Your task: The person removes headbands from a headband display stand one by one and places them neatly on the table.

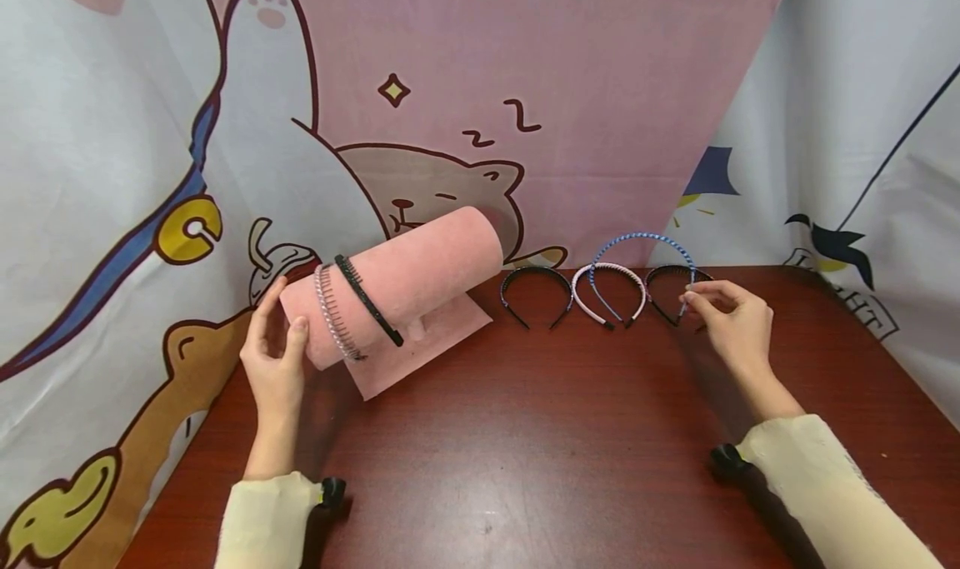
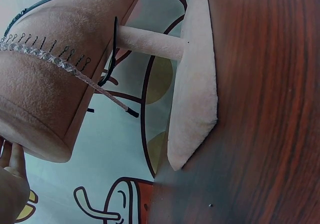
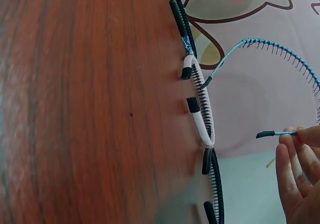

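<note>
And the pink stand (image 1: pixel 427 261) is gripped at one end by the left hand (image 1: pixel 276 365); up off the tabletop (image 1: pixel 525 469), the blue headband (image 1: pixel 641 235) is pinched by one leg in the right hand (image 1: pixel 735 317). Racking seems in hand: its legs would need to be guided over the stand.

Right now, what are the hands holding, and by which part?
Right hand: blue headband, pinched just above the tip of one leg. Left hand: pink roll, held at its left end.

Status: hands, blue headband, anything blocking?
Right hand pinches blue headband, arch up. Left hand holds pink stand at end. Nothing obvious blocking.
</note>
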The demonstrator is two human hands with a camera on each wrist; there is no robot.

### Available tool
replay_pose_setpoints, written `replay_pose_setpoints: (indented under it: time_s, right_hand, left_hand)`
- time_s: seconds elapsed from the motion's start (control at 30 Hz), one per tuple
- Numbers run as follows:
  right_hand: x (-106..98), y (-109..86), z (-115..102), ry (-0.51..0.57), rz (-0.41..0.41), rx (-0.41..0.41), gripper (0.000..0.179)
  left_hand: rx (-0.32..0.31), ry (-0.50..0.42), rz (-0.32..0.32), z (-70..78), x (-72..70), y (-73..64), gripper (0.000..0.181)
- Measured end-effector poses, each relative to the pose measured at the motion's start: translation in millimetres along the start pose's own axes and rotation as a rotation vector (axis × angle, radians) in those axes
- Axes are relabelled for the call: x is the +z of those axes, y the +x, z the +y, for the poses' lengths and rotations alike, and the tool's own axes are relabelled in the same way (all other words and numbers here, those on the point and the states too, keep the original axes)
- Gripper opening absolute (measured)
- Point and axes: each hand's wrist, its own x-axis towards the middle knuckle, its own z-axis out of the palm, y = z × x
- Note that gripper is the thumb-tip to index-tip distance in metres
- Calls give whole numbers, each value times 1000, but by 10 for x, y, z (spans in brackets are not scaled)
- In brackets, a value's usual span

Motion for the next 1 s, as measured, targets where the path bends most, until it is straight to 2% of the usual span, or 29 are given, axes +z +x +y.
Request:
replay_pose_setpoints:
  time_s: [0.1, 0.4, 0.57, 0.77, 1.0]
  right_hand:
    - [-36, 2, 31, 6, 4, 7, 19]
    - [-178, -23, 59, -85, 36, -6, 20]
    - [-258, -23, 98, -82, 47, 8, 21]
    - [-363, -4, 165, -138, 65, 46, 24]
    - [-488, 16, 255, -176, 83, 100, 27]
  left_hand:
    - [11, 8, -3, 1, 1, -4, 49]
    - [20, 22, -6, -7, 0, -2, 48]
    - [23, 44, -6, 10, -3, -4, 48]
    - [30, 50, 2, 7, -3, 3, 48]
    - [27, -5, 9, -38, -4, 10, 50]
